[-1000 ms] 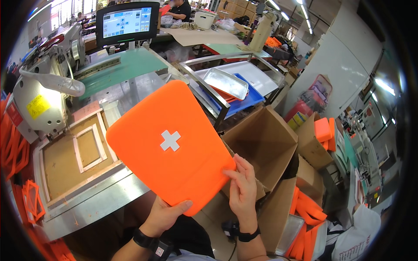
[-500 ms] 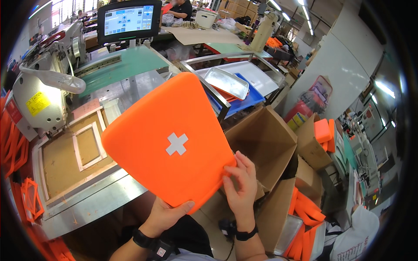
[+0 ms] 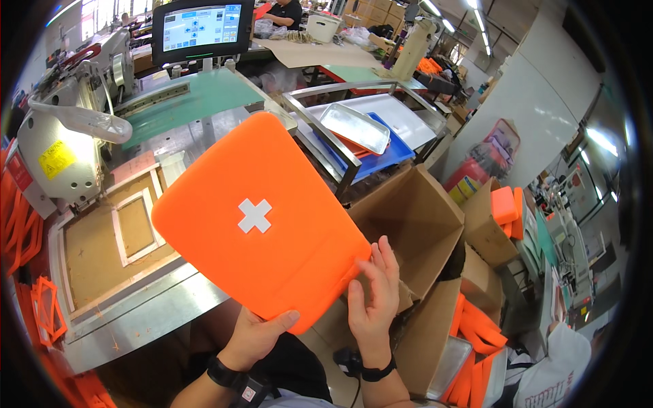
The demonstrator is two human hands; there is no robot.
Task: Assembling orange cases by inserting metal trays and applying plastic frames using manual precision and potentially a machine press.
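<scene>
Orange covers the whole broad face of the flat case (image 3: 286, 255) that I hold up in the head view, clear of the metal surface (image 3: 146, 323) and overlapping the right-hand part of that surface's near edge. My left hand (image 3: 253, 340) has it pinched firmly, thumb laid on the face near the corner closest to me and fingers out of sight beneath. From that grip the case reaches up and away, most of it to the far left; its long axis slants from upper left to lower right. My right hand (image 3: 373, 306) is the nearer one to the short lower-right side: fingers loosely spread and a little curled, gripping nothing, the fingertips right by the rim. Whether they touch it I cannot tell.

The case is a rounded-corner rectangle, smooth and matt-looking, with a faint ridge along that lower-right end. A pale, flat cross (image 3: 254, 215) sits about mid-face. Past the surface's right end, beyond my right hand, gapes a plain brown cardboard box (image 3: 408, 204). Near the surface's left edge a tan board (image 3: 92, 265) lies in pale strips, loose thread bits on it, below a hard, whitish machine head (image 3: 75, 163). Thin orange frames (image 3: 49, 309) hang at the left edge itself.
</scene>
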